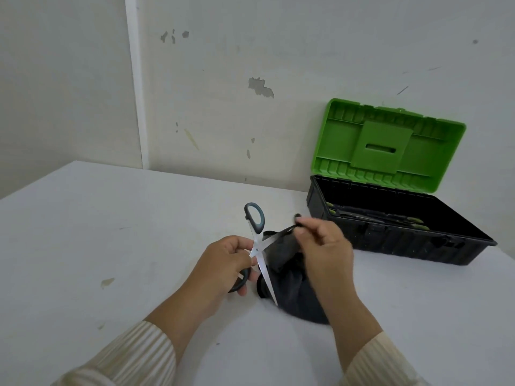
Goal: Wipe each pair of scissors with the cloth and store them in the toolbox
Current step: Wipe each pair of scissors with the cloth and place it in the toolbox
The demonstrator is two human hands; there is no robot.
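Note:
My left hand grips one dark handle loop of a pair of scissors that is spread wide, its other grey-blue loop standing up above the hand. One steel blade points down toward me, the other runs right into a dark grey cloth. My right hand pinches the cloth around that blade; the rest of the cloth hangs onto the table. At the right stands the toolbox, black tray, green lid raised against the wall. Inside it lie green-handled scissors.
A white table carries everything and meets a scuffed white wall at the back. The toolbox fills the right rear corner area. My striped sleeves enter from the bottom edge.

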